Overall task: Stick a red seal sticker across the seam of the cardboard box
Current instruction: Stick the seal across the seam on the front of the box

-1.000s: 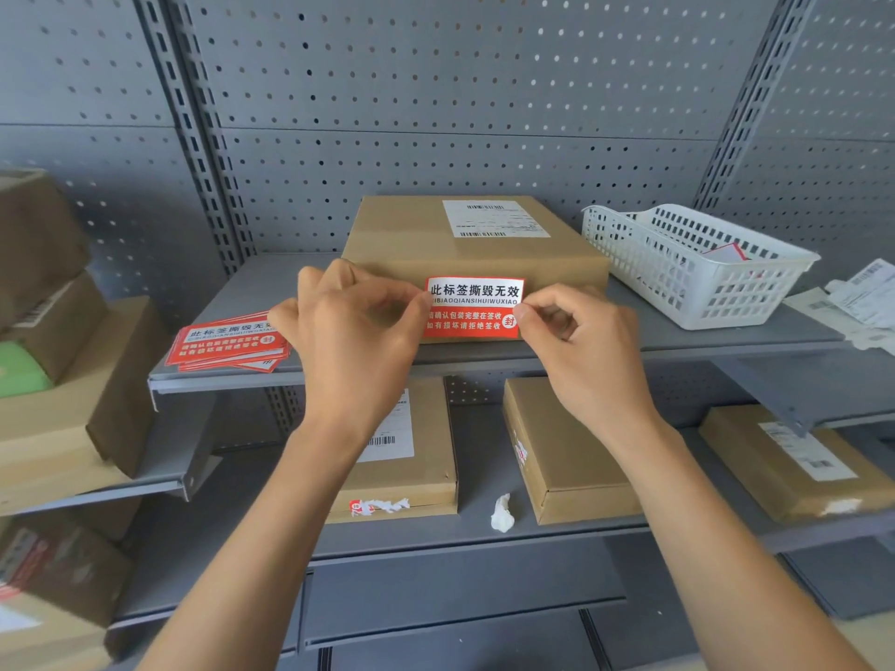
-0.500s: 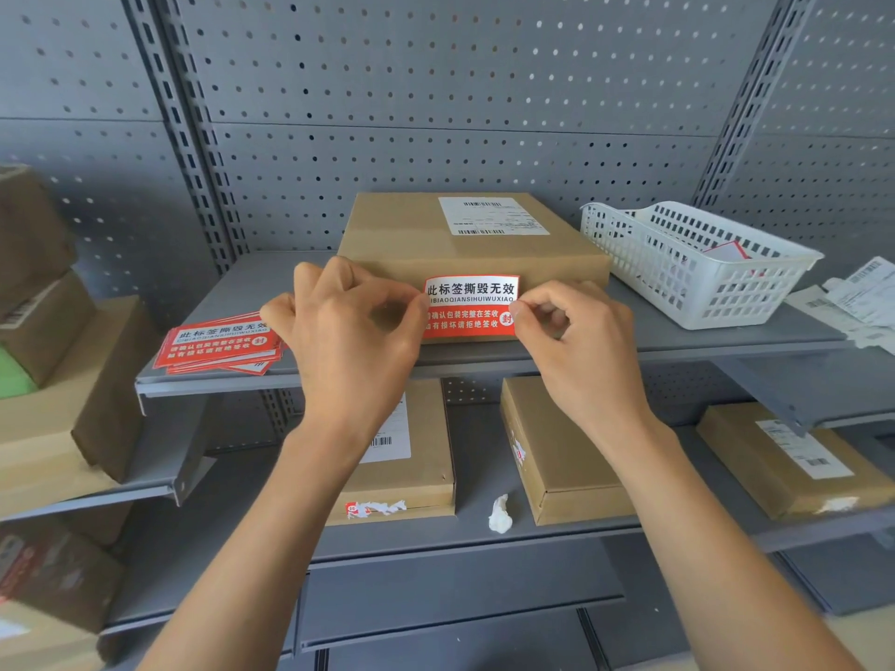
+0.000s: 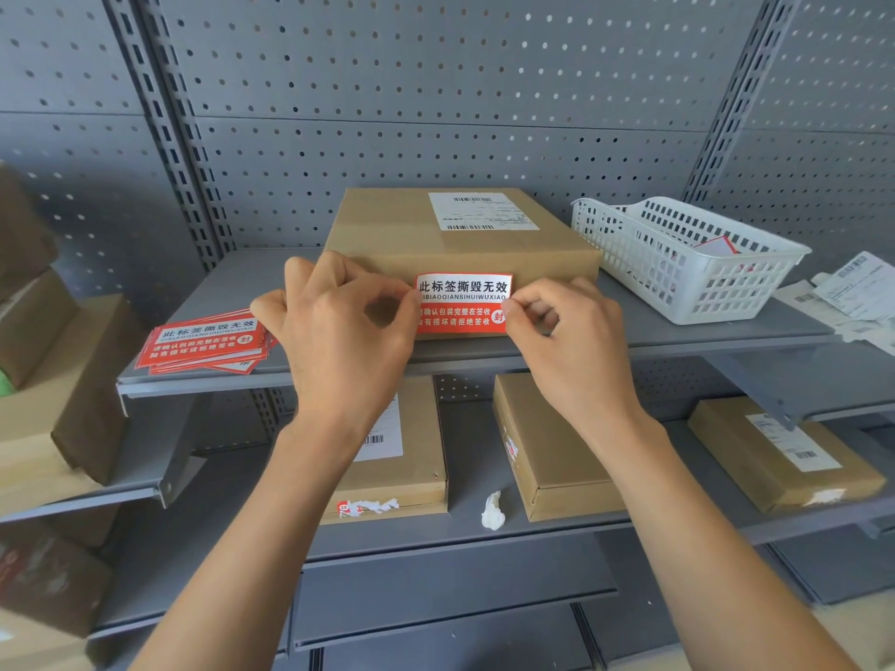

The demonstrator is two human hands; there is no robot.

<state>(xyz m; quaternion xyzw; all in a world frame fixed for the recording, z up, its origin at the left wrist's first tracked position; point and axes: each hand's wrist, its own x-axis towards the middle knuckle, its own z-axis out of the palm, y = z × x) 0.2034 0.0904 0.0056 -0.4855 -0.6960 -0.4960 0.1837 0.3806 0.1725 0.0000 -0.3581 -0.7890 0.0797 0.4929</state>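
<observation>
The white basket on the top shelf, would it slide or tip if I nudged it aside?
The white basket looks like thin perforated plastic with little visible inside, so it is probably light. On the smooth grey metal shelf it would likely slide easily. Its wide, low shape suggests it would hardly tip.

I hold a red and white rectangular seal sticker (image 3: 462, 302) by its two short edges, my left hand (image 3: 339, 331) pinching the left edge and my right hand (image 3: 566, 341) the right, against the front face of a flat brown cardboard box (image 3: 387, 234) on the grey metal shelf (image 3: 678, 339). A stack of matching red stickers (image 3: 203, 343) lies to the left, well apart from the box. A white plastic lattice basket (image 3: 678, 263) stands just right of the box.
</observation>
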